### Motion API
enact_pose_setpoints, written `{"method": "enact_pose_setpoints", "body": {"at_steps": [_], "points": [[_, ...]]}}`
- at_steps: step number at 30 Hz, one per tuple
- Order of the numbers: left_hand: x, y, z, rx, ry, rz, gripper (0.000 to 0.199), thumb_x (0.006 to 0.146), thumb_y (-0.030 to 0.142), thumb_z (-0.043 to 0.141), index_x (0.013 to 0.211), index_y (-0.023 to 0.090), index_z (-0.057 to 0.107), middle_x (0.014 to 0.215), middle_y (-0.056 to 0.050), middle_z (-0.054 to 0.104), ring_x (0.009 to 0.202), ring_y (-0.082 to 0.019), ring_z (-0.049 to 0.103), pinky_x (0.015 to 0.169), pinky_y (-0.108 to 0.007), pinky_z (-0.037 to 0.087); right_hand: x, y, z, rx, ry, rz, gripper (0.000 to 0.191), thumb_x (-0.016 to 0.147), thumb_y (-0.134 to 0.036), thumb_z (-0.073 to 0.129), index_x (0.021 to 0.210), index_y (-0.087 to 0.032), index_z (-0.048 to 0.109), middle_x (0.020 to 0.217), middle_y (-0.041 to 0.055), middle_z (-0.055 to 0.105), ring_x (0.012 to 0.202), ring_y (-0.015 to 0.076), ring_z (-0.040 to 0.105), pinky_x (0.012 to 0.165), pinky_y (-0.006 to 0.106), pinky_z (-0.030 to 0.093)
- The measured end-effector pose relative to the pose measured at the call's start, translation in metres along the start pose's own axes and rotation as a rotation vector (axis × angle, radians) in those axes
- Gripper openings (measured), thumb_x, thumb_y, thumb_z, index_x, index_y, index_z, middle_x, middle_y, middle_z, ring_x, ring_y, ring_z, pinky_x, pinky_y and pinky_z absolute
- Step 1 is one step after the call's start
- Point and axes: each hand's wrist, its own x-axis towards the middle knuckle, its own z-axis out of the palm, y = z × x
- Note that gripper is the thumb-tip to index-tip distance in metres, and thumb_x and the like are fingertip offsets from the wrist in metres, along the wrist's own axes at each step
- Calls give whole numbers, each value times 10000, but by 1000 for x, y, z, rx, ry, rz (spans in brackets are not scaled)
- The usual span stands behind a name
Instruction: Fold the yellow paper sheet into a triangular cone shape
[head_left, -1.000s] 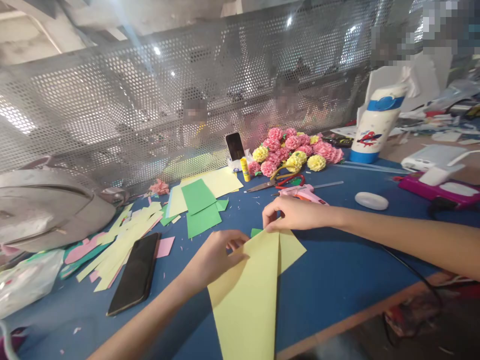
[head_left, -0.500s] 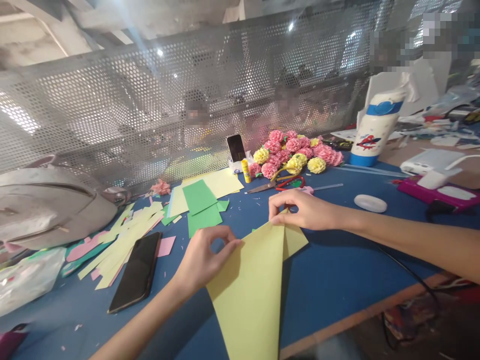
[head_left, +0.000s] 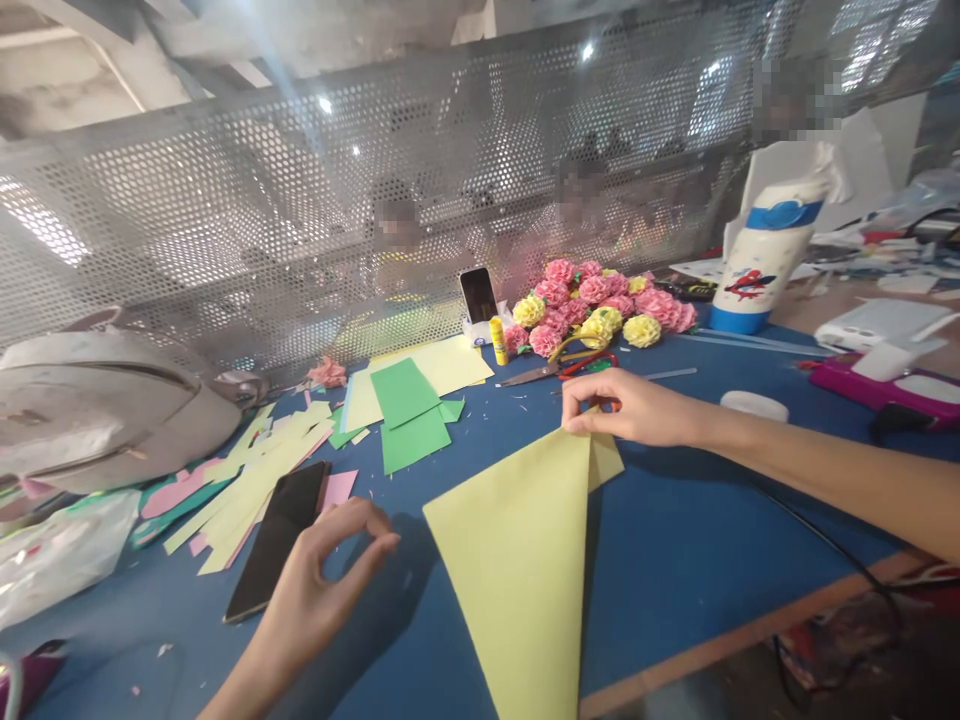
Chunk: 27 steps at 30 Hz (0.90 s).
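A folded sheet of yellow paper (head_left: 517, 540) lies on the table in front of me, its narrow part running down out of view. My right hand (head_left: 611, 405) pinches its top corner between thumb and fingers. Behind the fold, a smaller flap of the same paper sticks out to the right. My left hand (head_left: 341, 560) hovers left of the sheet, apart from it and empty, thumb and index finger curved with their tips close together. Beside that hand lies a black smartphone (head_left: 274, 540).
Yellow paper strips (head_left: 247, 490), green paper pieces (head_left: 412, 415) and a grey bag (head_left: 97, 410) are on the left. Pink and yellow paper flowers (head_left: 592, 305), scissors (head_left: 532, 375) and a glue stick (head_left: 498, 341) stand farther back. A bottle (head_left: 769, 255) is at right, before a perforated metal screen (head_left: 300, 220).
My left hand has let go of the yellow paper's left edge and moved left and down. My right hand still pinches the top corner, slightly farther right.
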Motion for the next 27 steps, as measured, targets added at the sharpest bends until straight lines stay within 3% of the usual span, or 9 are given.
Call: {"method": "enact_pose_setpoints", "body": {"at_steps": [4, 6, 8, 9, 11, 14, 18, 22, 27], "points": [[12, 7, -7, 58, 70, -35, 275, 955, 463, 520, 847, 231, 620, 916, -16, 684, 962, -229, 605, 943, -350, 381, 1, 0, -1, 2, -5, -1, 211, 847, -353, 623, 746, -169, 647, 819, 29, 695, 794, 187, 612, 727, 282, 402], [26, 24, -5, 97, -17, 4, 307, 1002, 465, 402, 1091, 264, 617, 1136, -29, 681, 1092, -239, 580, 972, -369, 372, 4, -7, 3, -35, -2, -12, 189, 847, -327, 625, 747, -171, 659, 829, 24, 706, 788, 182, 617, 720, 277, 394], [42, 44, 2, 160, -160, 62, 365, 1005, 480, 377, 1244, 271, 558, 1161, -37, 690, 1131, -254, 562, 943, -365, 394, 8, -15, 6, -59, -4, -31, 166, 847, -306, 628, 757, -174, 673, 835, 19, 714, 790, 178, 621, 713, 271, 392], [49, 53, 7, 201, -237, 88, 358, 1007, 475, 369, 1174, 251, 593, 1099, -44, 704, 1084, -255, 581, 900, -349, 409, 11, -18, 8, -60, -8, -48, 158, 847, -299, 630, 763, -175, 679, 834, 18, 716, 787, 176, 623, 707, 268, 395], [60, 65, 16, 279, -382, 115, 420, 1019, 461, 322, 881, 209, 628, 829, -37, 678, 808, -215, 606, 716, -301, 409, 15, -23, 9, -55, -15, -96, 149, 851, -286, 633, 767, -173, 684, 831, 18, 719, 776, 169, 626, 702, 265, 405], [69, 72, 26, 333, -406, 129, 450, 1024, 408, 298, 686, 197, 508, 644, -7, 542, 610, -166, 509, 584, -277, 319, 19, -29, 8, -105, 12, -150, 129, 851, -260, 645, 769, -178, 701, 857, 19, 729, 812, 173, 639, 747, 272, 415], [70, 75, 30, 345, -359, 142, 416, 1013, 370, 322, 654, 196, 440, 636, -4, 518, 606, -156, 486, 583, -272, 290, 20, -43, 13, -184, 16, -215, 100, 852, -240, 666, 780, -206, 728, 868, 0, 737, 866, 180, 638, 796, 280, 401], [70, 80, 31, 342, -356, 171, 399, 1007, 348, 329, 682, 190, 498, 688, -25, 584, 663, -173, 544, 620, -274, 322, 21, -60, 26, -263, 2, -277, 107, 850, -197, 675, 748, -205, 706, 838, -1, 720, 848, 175, 624, 728, 273, 378], [64, 75, 26, 339, -316, 190, 421, 1016, 365, 327, 676, 191, 504, 691, -25, 604, 693, -181, 571, 657, -275, 360, 24, -57, 21, -268, 6, -261, 138, 851, -196, 678, 713, -197, 676, 824, -3, 709, 860, 174, 608, 748, 275, 372]]}}
